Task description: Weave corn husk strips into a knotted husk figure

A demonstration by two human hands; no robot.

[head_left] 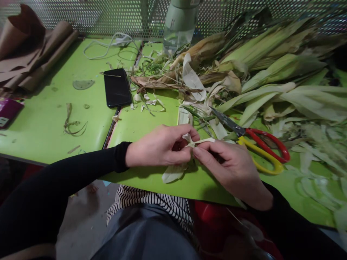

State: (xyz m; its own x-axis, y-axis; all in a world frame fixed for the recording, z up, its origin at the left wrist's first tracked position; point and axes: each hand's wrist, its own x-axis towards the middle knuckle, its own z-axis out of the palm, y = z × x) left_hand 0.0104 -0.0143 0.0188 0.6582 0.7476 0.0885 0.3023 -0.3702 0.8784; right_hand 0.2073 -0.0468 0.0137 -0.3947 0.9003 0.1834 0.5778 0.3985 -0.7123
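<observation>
My left hand (159, 146) and my right hand (230, 168) meet over the near edge of the green table (48, 119). Both pinch a pale strip of corn husk (173, 172) between fingers and thumbs; its upper end is folded at the fingertips and its lower end hangs out under my left hand. Scissors (260, 144) with one red and one yellow handle lie just right of my right hand, blades pointing up left. A big heap of green and dried corn husks (271, 76) fills the table's far right.
A black phone (117, 87) lies face up left of the husks, with a white cable (108, 47) behind it. A pale green bottle (179, 25) stands against the perforated metal screen. Brown paper rolls (29, 54) sit far left. Husk scraps litter the table.
</observation>
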